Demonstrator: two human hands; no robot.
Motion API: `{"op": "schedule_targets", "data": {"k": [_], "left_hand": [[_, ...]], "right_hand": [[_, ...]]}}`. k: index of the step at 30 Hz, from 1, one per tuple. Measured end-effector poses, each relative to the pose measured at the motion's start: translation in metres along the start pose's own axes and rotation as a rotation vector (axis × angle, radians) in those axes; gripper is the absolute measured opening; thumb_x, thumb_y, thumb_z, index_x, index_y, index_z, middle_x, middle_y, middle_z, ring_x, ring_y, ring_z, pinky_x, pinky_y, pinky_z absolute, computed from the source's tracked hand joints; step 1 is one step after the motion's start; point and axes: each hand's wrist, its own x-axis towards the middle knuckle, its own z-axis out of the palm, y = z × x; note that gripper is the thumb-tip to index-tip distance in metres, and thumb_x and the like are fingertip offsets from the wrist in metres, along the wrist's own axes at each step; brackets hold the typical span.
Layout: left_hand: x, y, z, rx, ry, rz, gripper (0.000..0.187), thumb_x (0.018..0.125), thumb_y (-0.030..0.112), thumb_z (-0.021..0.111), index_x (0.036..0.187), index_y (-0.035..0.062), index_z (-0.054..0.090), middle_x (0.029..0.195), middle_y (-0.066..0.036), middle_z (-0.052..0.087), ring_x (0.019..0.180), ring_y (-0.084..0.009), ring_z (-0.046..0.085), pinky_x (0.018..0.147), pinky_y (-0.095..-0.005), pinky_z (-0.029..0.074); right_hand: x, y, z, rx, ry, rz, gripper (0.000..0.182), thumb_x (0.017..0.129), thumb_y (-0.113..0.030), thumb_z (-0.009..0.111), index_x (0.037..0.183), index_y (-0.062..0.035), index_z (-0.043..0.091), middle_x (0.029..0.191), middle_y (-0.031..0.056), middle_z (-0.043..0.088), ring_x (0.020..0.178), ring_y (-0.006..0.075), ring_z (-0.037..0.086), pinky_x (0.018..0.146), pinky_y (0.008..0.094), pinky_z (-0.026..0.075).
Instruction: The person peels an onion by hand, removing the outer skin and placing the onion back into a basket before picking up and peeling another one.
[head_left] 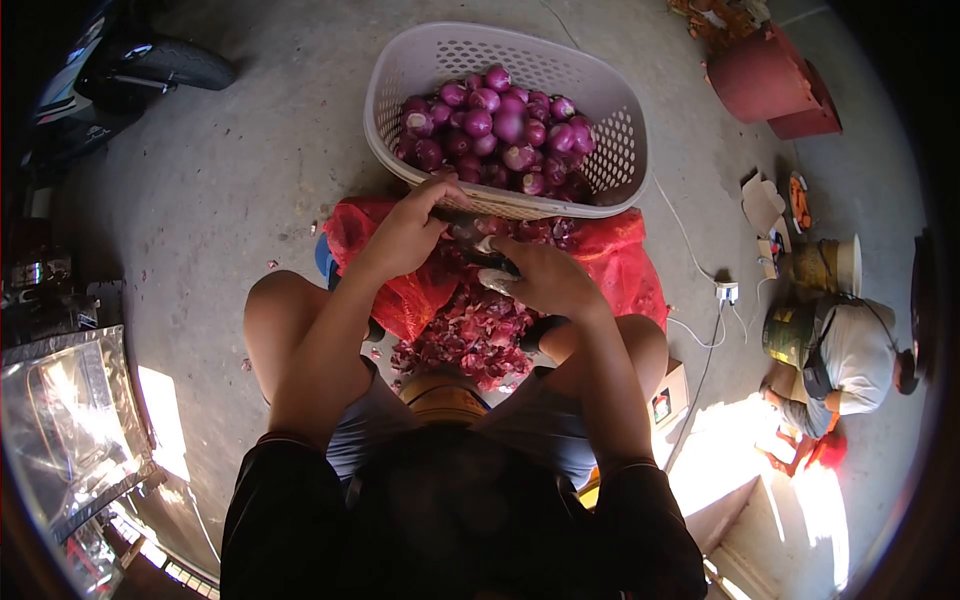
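Note:
A grey plastic basket (385,75) of peeled red onions (508,125) stands in front of me. Against its near side lies a red mesh bag (610,255), with dark red onions (490,228) in its shaded mouth. My left hand (415,225) is at the basket's near rim, thumb and forefinger apart over the bag; its other fingertips are hidden. Over the bag's mouth, my right hand (550,275) is closed, with something pale at its fingers that I cannot make out. Below both hands, loose onion skins (470,335) lie heaped between my feet.
Another person (855,355) sits at the right beside buckets (825,265). A power strip (726,292) and its cables run along the floor at right. Red tubs (765,80) stand far right, a motorcycle wheel (175,62) far left. A cardboard box (675,390) is near my right knee.

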Motion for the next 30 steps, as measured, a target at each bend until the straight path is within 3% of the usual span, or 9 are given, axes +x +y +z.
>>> {"op": "schedule_targets", "data": {"k": [1,3,6,9,12,14,19,27,30], "left_hand": [[-0.003,0.001,0.000,0.007,-0.016,-0.058,0.027,0.086,-0.004,0.047,0.112,0.0034,0.049,0.115,-0.010,0.055,0.103,-0.0165,0.055,0.091,-0.0286,0.042],[-0.007,0.024,-0.003,-0.262,-0.060,-0.373,0.028,0.088,0.001,0.049,0.115,0.0061,0.048,0.121,-0.011,0.053,0.112,-0.0165,0.051,0.086,-0.0276,0.044],[-0.013,0.015,-0.017,-0.225,-0.168,-0.261,0.033,0.088,0.011,0.055,0.120,0.0086,0.045,0.110,-0.007,0.058,0.107,-0.0168,0.054,0.083,-0.0293,0.046],[-0.032,-0.008,-0.022,0.075,-0.150,-0.375,0.038,0.083,0.022,0.059,0.119,0.0105,0.052,0.109,-0.008,0.062,0.091,-0.0225,0.061,0.081,-0.0359,0.047],[-0.033,-0.034,-0.028,0.682,-0.699,-0.503,0.031,0.085,0.032,0.056,0.100,0.0051,0.062,0.091,-0.008,0.065,0.090,-0.0229,0.063,0.079,-0.0344,0.048],[-0.044,-0.075,-0.011,0.873,-0.767,-0.539,0.031,0.084,0.031,0.055,0.097,0.0045,0.063,0.090,-0.010,0.065,0.090,-0.0245,0.063,0.079,-0.0354,0.048],[-0.102,-0.199,0.027,1.036,-0.304,-0.647,0.031,0.083,0.031,0.053,0.091,0.0030,0.065,0.089,-0.014,0.065,0.088,-0.0286,0.063,0.078,-0.0379,0.048],[-0.065,-0.225,0.032,0.938,-0.403,-0.434,0.032,0.084,0.027,0.048,0.097,0.0028,0.064,0.097,-0.020,0.063,0.087,-0.0339,0.062,0.077,-0.0423,0.048],[-0.045,-0.221,0.045,0.537,-0.071,-0.661,0.033,0.088,0.027,0.046,0.109,0.0044,0.059,0.110,-0.019,0.060,0.096,-0.0319,0.060,0.080,-0.0405,0.047]], "right_hand": [[0.000,0.000,0.001,0.004,0.021,-0.009,0.047,0.080,-0.027,0.062,0.120,-0.0062,0.049,0.092,0.0214,0.062,0.083,0.0375,0.060,0.072,0.0454,0.046],[-0.002,0.001,0.003,0.013,0.061,-0.028,0.046,0.080,-0.028,0.061,0.120,-0.0060,0.049,0.092,0.0218,0.061,0.083,0.0378,0.060,0.072,0.0457,0.046],[-0.002,0.005,0.002,0.007,0.046,-0.024,0.046,0.082,-0.032,0.060,0.120,-0.0059,0.049,0.091,0.0221,0.061,0.081,0.0377,0.060,0.071,0.0453,0.046],[-0.002,0.005,0.000,0.042,0.016,-0.003,0.047,0.084,-0.037,0.058,0.120,-0.0071,0.050,0.088,0.0211,0.062,0.081,0.0369,0.060,0.070,0.0447,0.046],[-0.005,0.005,-0.002,0.018,0.027,0.004,0.048,0.085,-0.040,0.056,0.120,-0.0083,0.050,0.084,0.0199,0.062,0.080,0.0361,0.061,0.069,0.0442,0.045],[-0.005,0.009,0.002,0.032,0.055,-0.016,0.047,0.085,-0.041,0.056,0.119,-0.0087,0.050,0.084,0.0197,0.063,0.080,0.0360,0.061,0.070,0.0442,0.045],[-0.002,0.004,0.001,0.019,0.003,-0.002,0.049,0.084,-0.042,0.056,0.120,-0.0085,0.049,0.090,0.0200,0.062,0.082,0.0365,0.060,0.071,0.0442,0.046],[-0.004,0.005,0.005,0.027,0.028,-0.023,0.050,0.083,-0.041,0.057,0.118,-0.0062,0.050,0.085,0.0204,0.062,0.083,0.0372,0.060,0.072,0.0467,0.045],[-0.003,0.006,0.004,0.048,-0.003,-0.021,0.050,0.084,-0.042,0.055,0.121,-0.0089,0.048,0.097,0.0195,0.061,0.087,0.0370,0.059,0.074,0.0451,0.046]]}}
